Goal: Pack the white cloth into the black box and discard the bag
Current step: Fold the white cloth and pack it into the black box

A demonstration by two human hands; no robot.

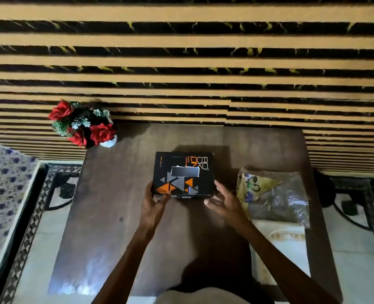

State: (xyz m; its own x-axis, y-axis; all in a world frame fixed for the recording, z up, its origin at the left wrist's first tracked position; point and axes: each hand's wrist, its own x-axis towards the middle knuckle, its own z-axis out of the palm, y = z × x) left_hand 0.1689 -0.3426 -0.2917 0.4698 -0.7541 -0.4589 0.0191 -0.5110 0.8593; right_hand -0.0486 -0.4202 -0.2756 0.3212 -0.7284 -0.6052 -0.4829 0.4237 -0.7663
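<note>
On the table (116, 216), the closed box (183, 173) is gripped at its near left corner by the left hand (154, 199), the right hand (224, 200) is released beside it, and the bag (273, 194), right of it, is undiscarded; packing apparently unbegun.

Dark wood table (120, 194): black box (182, 173), bag (273, 194), flower vase (108, 142).
</note>
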